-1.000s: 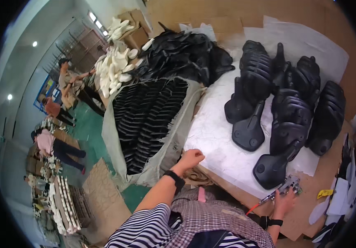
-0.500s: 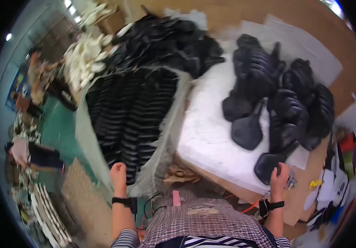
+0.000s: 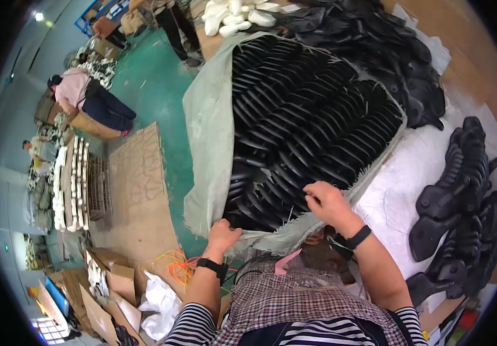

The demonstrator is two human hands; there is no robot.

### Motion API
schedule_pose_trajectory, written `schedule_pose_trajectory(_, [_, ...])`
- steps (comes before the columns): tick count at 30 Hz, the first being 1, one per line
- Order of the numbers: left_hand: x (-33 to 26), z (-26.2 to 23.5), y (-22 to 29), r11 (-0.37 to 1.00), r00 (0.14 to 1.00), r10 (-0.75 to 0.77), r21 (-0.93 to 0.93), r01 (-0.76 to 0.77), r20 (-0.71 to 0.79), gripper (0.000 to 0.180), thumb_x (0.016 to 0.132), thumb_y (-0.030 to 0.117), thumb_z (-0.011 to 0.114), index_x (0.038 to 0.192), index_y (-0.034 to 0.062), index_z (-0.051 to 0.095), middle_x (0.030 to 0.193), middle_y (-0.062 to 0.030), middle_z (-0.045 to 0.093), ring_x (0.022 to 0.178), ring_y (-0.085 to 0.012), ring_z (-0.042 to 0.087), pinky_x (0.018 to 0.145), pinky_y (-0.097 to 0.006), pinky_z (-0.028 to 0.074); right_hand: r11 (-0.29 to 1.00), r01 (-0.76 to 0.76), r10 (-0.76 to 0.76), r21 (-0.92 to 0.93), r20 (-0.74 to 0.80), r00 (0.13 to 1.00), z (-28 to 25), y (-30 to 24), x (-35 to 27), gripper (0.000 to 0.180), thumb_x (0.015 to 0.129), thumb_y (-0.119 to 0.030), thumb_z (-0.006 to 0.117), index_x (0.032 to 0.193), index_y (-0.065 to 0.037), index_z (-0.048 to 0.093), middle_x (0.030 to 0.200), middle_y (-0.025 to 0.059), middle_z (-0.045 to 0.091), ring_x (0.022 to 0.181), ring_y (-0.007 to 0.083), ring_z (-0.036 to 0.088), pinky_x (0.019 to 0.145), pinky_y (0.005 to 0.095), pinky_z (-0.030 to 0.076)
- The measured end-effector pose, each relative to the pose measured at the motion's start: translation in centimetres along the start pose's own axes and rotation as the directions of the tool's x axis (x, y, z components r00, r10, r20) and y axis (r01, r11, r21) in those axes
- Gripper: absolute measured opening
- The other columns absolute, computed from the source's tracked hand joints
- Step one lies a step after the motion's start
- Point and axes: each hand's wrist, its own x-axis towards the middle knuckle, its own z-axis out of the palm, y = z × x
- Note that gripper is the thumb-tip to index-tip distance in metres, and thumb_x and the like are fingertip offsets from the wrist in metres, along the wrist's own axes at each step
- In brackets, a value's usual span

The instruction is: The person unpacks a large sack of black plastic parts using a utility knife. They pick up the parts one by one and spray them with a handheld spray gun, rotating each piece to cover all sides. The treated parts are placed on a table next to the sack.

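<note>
In front of me a pale woven sack (image 3: 209,144) gapes wide, packed with rows of black flat, curved pieces (image 3: 312,124). My left hand (image 3: 223,236) is closed on the sack's near rim, at its left corner. Over the near right part of the rows, my right hand (image 3: 328,203) hovers with thumb and fingers apart, holding nothing I can see. Whether its fingertips touch the pieces below, I cannot tell. To the right, stacks of black paddle-shaped pieces (image 3: 456,179) lie on a white sheet (image 3: 398,179).
Behind the sack spreads a heap of loose black pieces (image 3: 410,69), with white pieces (image 3: 239,16) beside it. Cardboard (image 3: 139,179) covers part of the green floor (image 3: 159,86) at left. A person (image 3: 95,98) bends over a carton there. Orange cord (image 3: 182,267) lies near my left arm.
My view has swung left, so the sack now sits centrally. My right hand has left the black piece on the white sheet and come over the sack. My left hand now grips the rim.
</note>
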Motion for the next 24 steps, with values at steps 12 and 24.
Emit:
schedule_pose_trajectory(12, [-1.2, 2.0, -1.0, 0.979, 0.875, -0.039, -0.194, -0.063, -0.483, 0.057, 0.064, 0.022, 0.076, 0.110, -0.0006, 0.051, 0.104, -0.0193, 0.051, 0.101, -0.0381, 0.049, 0.088, -0.042, 0.042, 0.926, 0.339, -0.217, -0.165, 0.501, 0.838, 3.8, 0.6, -10.4, 0.011, 0.069, -0.010, 0.060, 0.080, -0.006, 0.059, 0.088, 0.0075, 0.055, 0.087, 0.0250, 0.053, 0.077, 0.0394, 0.044])
schedule_pose_trajectory(24, [-1.9, 5.0, 1.6, -0.028, 0.849, -0.473, -0.967, 0.254, 0.236, 0.058, 0.076, 0.038, 0.072, 0.116, 0.0038, 0.048, 0.119, -0.0165, 0.051, 0.107, -0.0286, 0.052, 0.086, -0.047, 0.043, 0.892, 0.262, -0.197, -0.367, 0.205, 0.959, 4.2, -1.0, -8.0, 0.033, 0.076, -0.009, 0.053, 0.109, -0.004, 0.056, 0.099, 0.0109, 0.052, 0.099, 0.0277, 0.048, 0.091, 0.0443, 0.037])
